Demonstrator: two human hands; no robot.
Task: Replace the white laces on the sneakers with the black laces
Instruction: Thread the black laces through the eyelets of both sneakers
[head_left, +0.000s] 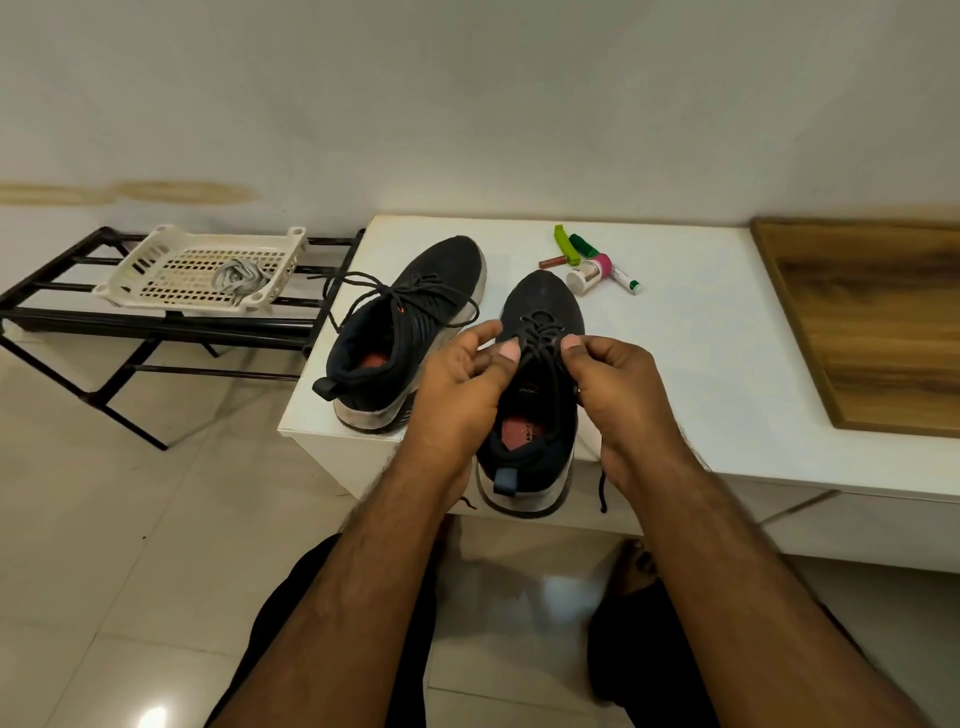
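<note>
Two dark sneakers stand on a white table (691, 364), toes pointing away from me. The left sneaker (410, 332) carries a black lace whose loose ends trail off to the left. The right sneaker (540, 312) sits at the table's front edge with a black lace (540, 325) threaded through it. My left hand (462, 379) and my right hand (613, 379) each pinch that lace over the tongue, thumbs close together. One lace end (602, 491) hangs below my right wrist. White laces (236, 278) lie bunched in a cream plastic basket (156, 249).
The basket rests on a black metal rack (78, 312) left of the table. Small bottles and tubes (597, 265) lie behind the right sneaker. A wooden board (878, 322) covers the table's right side. Tiled floor and my knees are below.
</note>
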